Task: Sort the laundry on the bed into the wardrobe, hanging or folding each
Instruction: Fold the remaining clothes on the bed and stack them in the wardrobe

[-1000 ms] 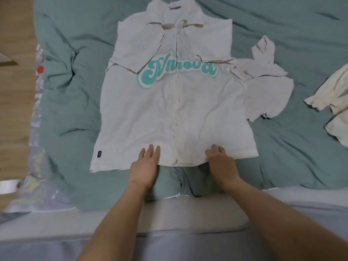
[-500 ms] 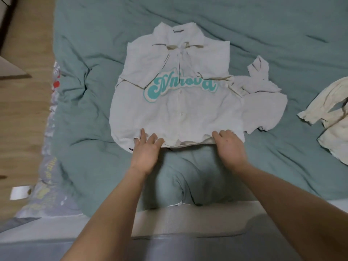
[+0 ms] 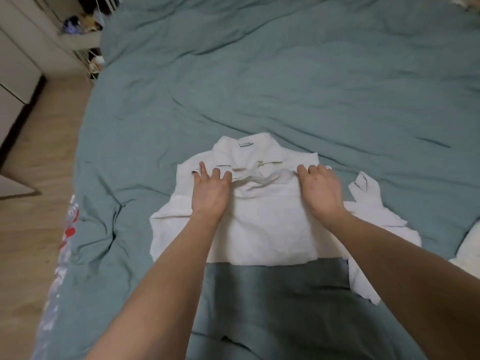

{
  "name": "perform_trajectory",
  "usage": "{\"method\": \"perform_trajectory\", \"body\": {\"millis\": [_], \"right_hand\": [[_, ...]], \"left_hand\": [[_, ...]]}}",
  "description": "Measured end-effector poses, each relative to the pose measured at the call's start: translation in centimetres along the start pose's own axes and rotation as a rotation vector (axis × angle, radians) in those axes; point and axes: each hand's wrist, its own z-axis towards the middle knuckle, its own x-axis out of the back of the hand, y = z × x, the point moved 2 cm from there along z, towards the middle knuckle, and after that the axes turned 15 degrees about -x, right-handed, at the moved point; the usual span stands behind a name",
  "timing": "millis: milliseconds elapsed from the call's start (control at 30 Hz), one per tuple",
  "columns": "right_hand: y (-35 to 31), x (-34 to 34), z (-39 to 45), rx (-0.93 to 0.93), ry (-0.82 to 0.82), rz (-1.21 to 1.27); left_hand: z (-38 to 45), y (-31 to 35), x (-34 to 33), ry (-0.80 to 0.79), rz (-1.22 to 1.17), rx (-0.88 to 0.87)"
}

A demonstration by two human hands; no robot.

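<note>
Left hand (image 3: 209, 193): laid palm down on the folded white shirt (image 3: 270, 222), fingers straight and spread, tips at the folded-up edge just short of the collar (image 3: 249, 152).
Right hand (image 3: 320, 189): palm down on the same shirt, fingers bent at the hem edge near the shoulder; cannot tell whether pinching cloth or only pressing.
Shirt position: under both hands, on the bed (image 3: 285, 87), folded in half with the lower part brought up to the collar; plain back side facing up between the hands.
Edges: fold line running straight across near the forearms; loose sleeve (image 3: 363, 185) sticking out just right of the right hand, ragged flap of cloth trailing below the right forearm.
Open room: wide stretch of bare cover beyond the fingertips; narrower strip left of the left hand before the bed's side edge.
Writing: small neck tag (image 3: 246, 144) inside the collar, too small to read.
Other laundry: pale garment (image 3: 467, 250) at the frame edge, well right of the right forearm.
Surface: rumpled teal duvet; patterned sheet edge (image 3: 67, 229) far left.
Room: wooden floor (image 3: 33, 178) left of the bed, pale cabinet (image 3: 18, 61) and cluttered shelf (image 3: 83, 29) beyond.
</note>
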Motion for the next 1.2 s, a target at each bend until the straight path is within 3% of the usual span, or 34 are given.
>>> {"method": "perform_trajectory", "body": {"millis": [333, 500, 633, 733, 800, 900, 967, 1067, 1133, 1200], "right_hand": [[-2.1, -11.7, 14.8, -0.013, -0.065, -0.087], [-3.1, -16.7, 19.3, -0.038, -0.242, -0.08], [-2.0, -19.5, 19.7, -0.186, -0.334, 0.25], [0.0, -19.7, 17.3, -0.15, -0.332, 0.435], [1.6, -19.5, 14.9, -0.081, -0.281, 0.402], [3.7, -19.8, 12.2, 0.018, -0.197, 0.25], [5.1, -20.5, 11.8, -0.056, -0.157, 0.167], [6.2, -21.2, 12.6, -0.2, -0.179, 0.129], [6.5, -21.3, 13.5, -0.187, -0.171, 0.077], [7.4, -20.7, 14.8, -0.335, -0.153, 0.109]], "left_hand": [[16.8, -5.0, -4.9, -0.038, 0.025, 0.054], [22.5, -6.3, -8.2, -0.07, -0.043, 0.098], [25.2, -7.5, -9.5, -0.018, -0.053, 0.183], [26.3, -8.0, -9.4, 0.019, -0.045, 0.21], [26.8, -7.0, -9.2, 0.138, -0.018, 0.127], [26.4, -3.0, -9.5, 0.312, -0.121, -0.188], [25.8, -0.4, -10.4, 0.225, -0.238, -0.297], [25.5, 1.4, -12.1, 0.004, -0.278, -0.218], [25.7, 1.7, -12.9, -0.055, -0.241, -0.188], [26.0, 1.9, -13.1, -0.072, -0.221, -0.17]]}}
